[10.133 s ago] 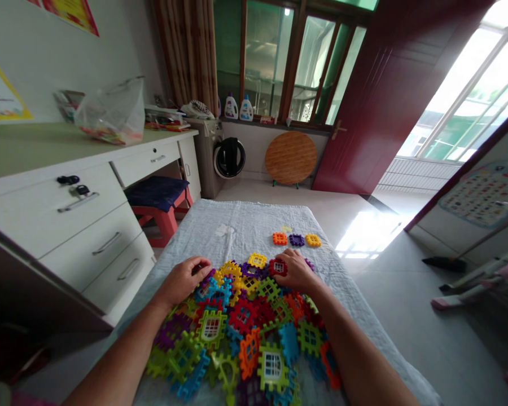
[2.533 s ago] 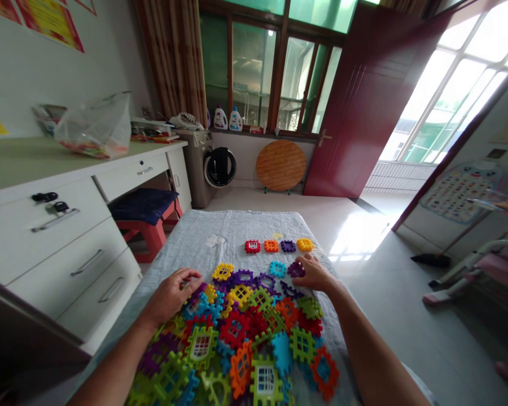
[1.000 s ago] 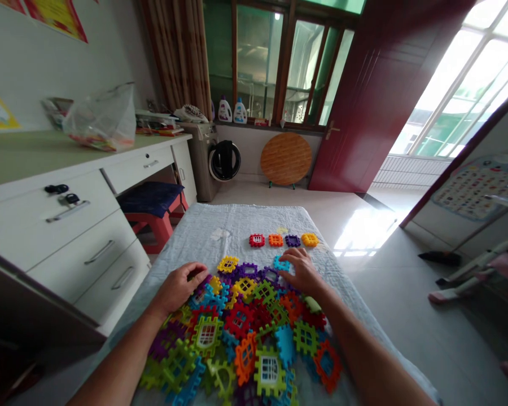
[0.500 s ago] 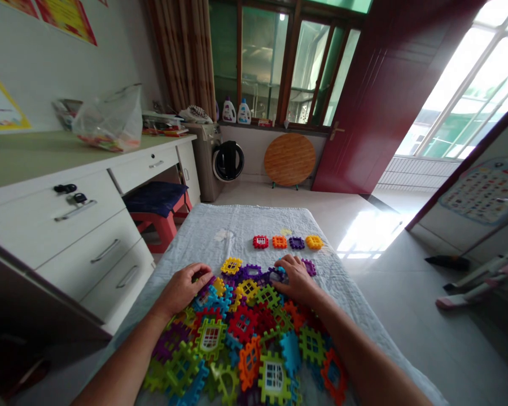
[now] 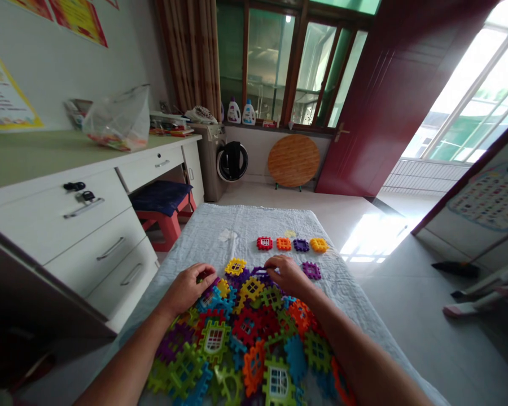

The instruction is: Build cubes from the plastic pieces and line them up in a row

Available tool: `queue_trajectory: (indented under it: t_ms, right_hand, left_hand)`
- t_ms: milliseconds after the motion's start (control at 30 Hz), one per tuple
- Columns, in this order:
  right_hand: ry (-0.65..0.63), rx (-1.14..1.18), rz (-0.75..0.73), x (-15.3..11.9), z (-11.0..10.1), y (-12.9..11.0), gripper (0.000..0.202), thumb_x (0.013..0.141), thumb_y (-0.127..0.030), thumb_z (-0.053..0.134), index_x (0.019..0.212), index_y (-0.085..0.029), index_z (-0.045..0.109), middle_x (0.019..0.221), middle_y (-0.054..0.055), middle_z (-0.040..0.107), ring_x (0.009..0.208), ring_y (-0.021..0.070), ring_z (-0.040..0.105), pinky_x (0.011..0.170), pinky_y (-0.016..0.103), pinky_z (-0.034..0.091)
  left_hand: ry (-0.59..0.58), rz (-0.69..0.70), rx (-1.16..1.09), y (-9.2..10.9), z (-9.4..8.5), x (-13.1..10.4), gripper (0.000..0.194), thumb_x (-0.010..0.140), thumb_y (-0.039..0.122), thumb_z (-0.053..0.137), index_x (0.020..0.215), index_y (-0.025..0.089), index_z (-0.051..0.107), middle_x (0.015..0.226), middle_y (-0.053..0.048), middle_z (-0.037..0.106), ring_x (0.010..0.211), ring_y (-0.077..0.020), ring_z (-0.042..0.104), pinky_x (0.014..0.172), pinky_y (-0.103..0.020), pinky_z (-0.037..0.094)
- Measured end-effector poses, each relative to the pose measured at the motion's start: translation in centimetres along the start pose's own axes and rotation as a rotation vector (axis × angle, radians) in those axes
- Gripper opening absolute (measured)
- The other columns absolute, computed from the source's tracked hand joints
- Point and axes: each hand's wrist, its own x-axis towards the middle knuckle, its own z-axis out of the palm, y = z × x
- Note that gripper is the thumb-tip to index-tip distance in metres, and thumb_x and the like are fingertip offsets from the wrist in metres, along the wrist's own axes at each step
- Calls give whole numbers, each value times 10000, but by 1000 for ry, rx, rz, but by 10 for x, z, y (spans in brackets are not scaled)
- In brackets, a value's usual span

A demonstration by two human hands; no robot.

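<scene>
A heap of colourful interlocking plastic building blocks (image 5: 248, 327), square with toothed edges and window-like grids, covers the near part of the cloth-covered table. My right hand (image 5: 287, 275) reaches over the heap's far edge, its fingers closed on a purple block (image 5: 260, 271). My left hand (image 5: 189, 288) rests at the heap's left edge with fingers curled toward the thumb; what lies between them is hidden. Just right of its fingertips is a yellow block (image 5: 236, 267). A separate purple block (image 5: 311, 270) lies right of my right hand.
Farther back, a row holds a red block (image 5: 265, 243), an orange block (image 5: 284, 243), a dark purple block (image 5: 301, 245) and a yellow-orange block (image 5: 319, 245). A white desk (image 5: 97, 217) and a red stool (image 5: 168, 228) stand left of the table (image 5: 220, 217).
My right hand has moved left along the heap's far edge onto the purple block, uncovering the separate purple block at right. My left hand has hardly moved. The view has shifted slightly.
</scene>
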Motion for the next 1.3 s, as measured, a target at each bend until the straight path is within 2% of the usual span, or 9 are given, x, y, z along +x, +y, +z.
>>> queue_trajectory:
  t_ms: [133, 200, 333, 400, 500, 633, 867, 1033, 1300]
  right_hand:
    - [33, 235, 182, -6, -13, 17, 217, 840, -230, 471, 1005, -186, 605, 688, -17, 635, 568, 110, 515, 569, 225, 393]
    - [11, 226, 239, -9, -16, 25, 224, 829, -230, 471, 1010, -183, 593, 613, -38, 594, 513, 103, 473, 529, 217, 370]
    - [62, -53, 171, -15, -20, 33, 126, 761, -187, 549, 848, -185, 640, 802, 19, 622, 765, 154, 556, 739, 277, 414]
    - [70, -129, 119, -18, -22, 33, 167, 742, -200, 596, 899, -186, 652, 939, 51, 616, 907, 193, 545, 848, 325, 396]
    - [-10, -133, 56, -21, -20, 29, 345, 710, -278, 673, 1039, -182, 633, 1025, 73, 606, 963, 220, 523, 898, 361, 382]
    - [-89, -130, 31, -22, -13, 24, 463, 656, -255, 697, 1103, -168, 614, 1003, 77, 615, 955, 234, 515, 885, 360, 396]
    - [78, -99, 87, -22, -24, 21, 511, 662, -274, 685, 1151, -182, 569, 1059, 79, 586, 986, 227, 528, 864, 336, 406]
    - [-61, -230, 101, -26, -21, 17, 368, 632, -337, 703, 958, -185, 629, 896, 54, 572, 850, 206, 536, 768, 303, 405]
    - [-108, -307, 162, -25, -8, 15, 393, 635, -423, 705, 940, -189, 624, 911, 59, 557, 835, 204, 520, 731, 293, 379]
  left_hand:
    - [-6, -1, 4, 0, 0, 1, 318, 808, 491, 514, 882, 217, 658, 877, -33, 699, 814, -200, 653, 763, -277, 515]
    - [-9, -5, -2, 0, 0, 1, 311, 803, 485, 521, 886, 219, 660, 879, -32, 699, 815, -201, 653, 762, -278, 516]
    - [2, -12, -23, 0, 0, 0, 314, 787, 488, 534, 883, 220, 666, 869, -31, 702, 806, -203, 653, 748, -279, 519]
    - [2, -18, -28, 1, 0, 0, 320, 781, 494, 538, 881, 219, 668, 864, -31, 703, 801, -204, 653, 741, -279, 520]
    - [-4, -20, -27, 1, 0, 0, 326, 780, 498, 539, 879, 215, 669, 870, -34, 705, 809, -208, 654, 747, -279, 518]
    - [-16, -16, -11, 1, 0, 0, 336, 800, 505, 523, 895, 212, 658, 889, -39, 701, 828, -211, 654, 789, -292, 511]
    - [-22, -13, -11, 0, -1, 1, 336, 796, 509, 524, 891, 214, 654, 888, -43, 700, 835, -218, 648, 803, -305, 510]
    - [-19, -3, 11, 0, -1, 0, 319, 807, 503, 520, 882, 221, 651, 874, -27, 701, 814, -203, 655, 775, -279, 511]
    - [-14, -5, 13, 1, 0, 0, 305, 802, 479, 533, 894, 221, 665, 881, -24, 708, 814, -199, 658, 740, -260, 512]
